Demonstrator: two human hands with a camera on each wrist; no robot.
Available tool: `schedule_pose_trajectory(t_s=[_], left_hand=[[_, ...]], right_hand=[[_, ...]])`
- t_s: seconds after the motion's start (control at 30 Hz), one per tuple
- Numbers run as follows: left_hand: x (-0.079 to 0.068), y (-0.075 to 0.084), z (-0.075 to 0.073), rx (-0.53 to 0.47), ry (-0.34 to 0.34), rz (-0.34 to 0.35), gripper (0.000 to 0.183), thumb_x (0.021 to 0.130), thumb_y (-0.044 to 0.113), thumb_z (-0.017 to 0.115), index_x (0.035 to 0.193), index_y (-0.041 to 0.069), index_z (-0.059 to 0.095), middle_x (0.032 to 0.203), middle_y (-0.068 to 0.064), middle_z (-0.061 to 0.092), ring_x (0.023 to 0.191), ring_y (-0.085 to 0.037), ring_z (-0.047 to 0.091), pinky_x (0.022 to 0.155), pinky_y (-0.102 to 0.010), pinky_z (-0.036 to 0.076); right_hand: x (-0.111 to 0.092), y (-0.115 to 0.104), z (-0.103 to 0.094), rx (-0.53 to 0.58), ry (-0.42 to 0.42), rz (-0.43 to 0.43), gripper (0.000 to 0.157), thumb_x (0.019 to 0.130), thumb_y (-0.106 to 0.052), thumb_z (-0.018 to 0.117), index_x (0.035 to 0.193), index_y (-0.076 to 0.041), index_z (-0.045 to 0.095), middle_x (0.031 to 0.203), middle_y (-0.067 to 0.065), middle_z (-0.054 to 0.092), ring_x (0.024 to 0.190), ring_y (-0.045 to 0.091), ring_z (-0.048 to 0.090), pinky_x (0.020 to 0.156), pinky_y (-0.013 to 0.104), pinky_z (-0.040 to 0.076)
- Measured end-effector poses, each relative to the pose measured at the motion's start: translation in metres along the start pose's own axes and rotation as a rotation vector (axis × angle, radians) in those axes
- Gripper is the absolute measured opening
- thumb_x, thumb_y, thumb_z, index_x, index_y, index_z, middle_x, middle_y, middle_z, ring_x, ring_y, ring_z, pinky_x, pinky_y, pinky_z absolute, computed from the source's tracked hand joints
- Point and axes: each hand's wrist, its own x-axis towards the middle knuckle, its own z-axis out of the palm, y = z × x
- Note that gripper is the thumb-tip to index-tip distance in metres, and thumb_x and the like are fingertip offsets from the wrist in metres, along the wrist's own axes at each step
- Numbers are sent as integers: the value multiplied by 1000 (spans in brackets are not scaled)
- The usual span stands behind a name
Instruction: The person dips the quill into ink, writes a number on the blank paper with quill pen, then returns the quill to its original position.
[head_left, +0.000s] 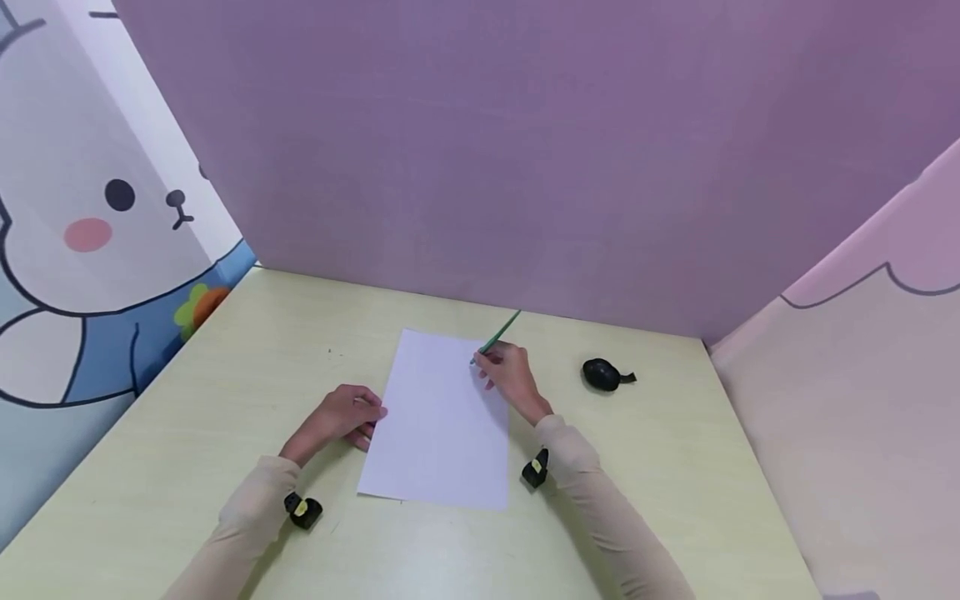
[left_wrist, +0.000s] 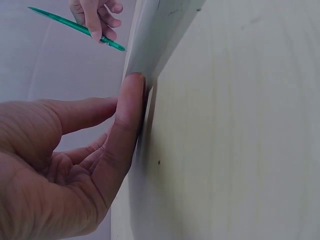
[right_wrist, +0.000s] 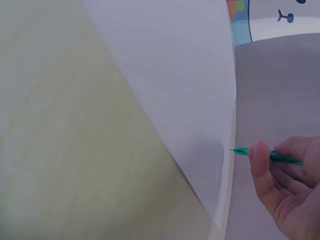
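Observation:
A blank white sheet of paper (head_left: 442,425) lies on the pale wooden table. Near its upper right corner my right hand (head_left: 512,377) pinches a slim green pen (head_left: 502,330), slanted with its back end up and to the right. In the right wrist view the pen's fine tip (right_wrist: 232,150) points at the paper, close over it. My left hand (head_left: 347,414) rests at the sheet's left edge, fingers bent and relaxed. Seen from the left wrist, one fingertip (left_wrist: 133,82) touches the paper's edge.
A black rounded object with a short tail (head_left: 602,375) lies right of the paper. Small dark specks mark the table (head_left: 660,483) left of the sheet. A purple panel (head_left: 480,167) rises behind, with cartoon-printed walls (head_left: 67,350) at the sides. Each wrist wears a small black camera (head_left: 303,510).

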Motion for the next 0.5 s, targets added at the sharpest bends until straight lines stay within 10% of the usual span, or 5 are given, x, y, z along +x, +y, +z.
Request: schedule_pose_trajectory(t_s=[0.5], left_hand=[[-4,4,3,-7,5,20,20,100,7,68,112,-8,63,77,-11,72,57,-17,69,55,-35,65]], right_hand=[[2,-3,4,1,-23,-17,15,100,-5,69,103,9,74,91,25,76,69,32,72,52,29,62]])
